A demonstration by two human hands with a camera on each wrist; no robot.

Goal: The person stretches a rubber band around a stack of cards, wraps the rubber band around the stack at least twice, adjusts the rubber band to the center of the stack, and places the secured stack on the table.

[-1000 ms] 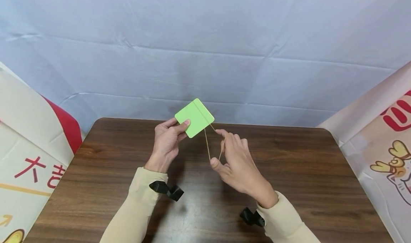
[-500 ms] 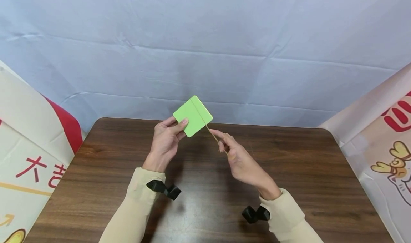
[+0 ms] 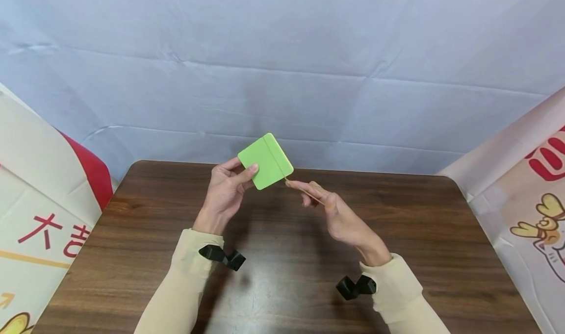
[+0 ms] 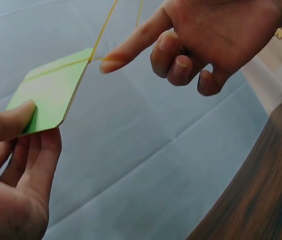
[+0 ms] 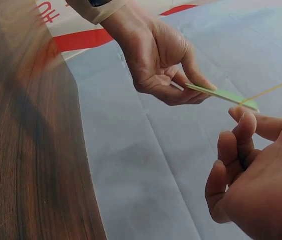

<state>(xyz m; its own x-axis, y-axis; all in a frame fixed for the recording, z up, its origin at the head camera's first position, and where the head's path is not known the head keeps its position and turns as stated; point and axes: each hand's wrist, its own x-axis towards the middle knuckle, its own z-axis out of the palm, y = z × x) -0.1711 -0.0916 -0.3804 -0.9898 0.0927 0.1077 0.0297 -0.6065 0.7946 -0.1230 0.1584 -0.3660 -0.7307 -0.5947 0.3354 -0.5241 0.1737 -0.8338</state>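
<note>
My left hand (image 3: 224,189) pinches a flat green square with rounded corners (image 3: 260,165), thumb on top and fingers beneath, raised above the far side of the table. A thin yellow rubber band (image 4: 103,31) crosses the square near its outer end and stretches off its corner to my right hand (image 3: 348,221). That hand holds the band stretched along its index finger and thumb. In the left wrist view, the index fingertip (image 4: 112,65) is right beside the square's corner, with the other fingers curled. The right wrist view shows the square (image 5: 225,95) nearly edge-on.
The dark wooden table (image 3: 273,285) lies below both hands. A pale blue cloth (image 3: 282,69) hangs behind it. Printed white sheets flank it at left (image 3: 39,192) and right (image 3: 507,201). Black wrist mounts (image 3: 222,257) are on both sleeves.
My right hand has turned and flattened, its thumb swinging away from the left hand. The open loop of the band has narrowed to a line along the index finger. The left hand hardly moves.
</note>
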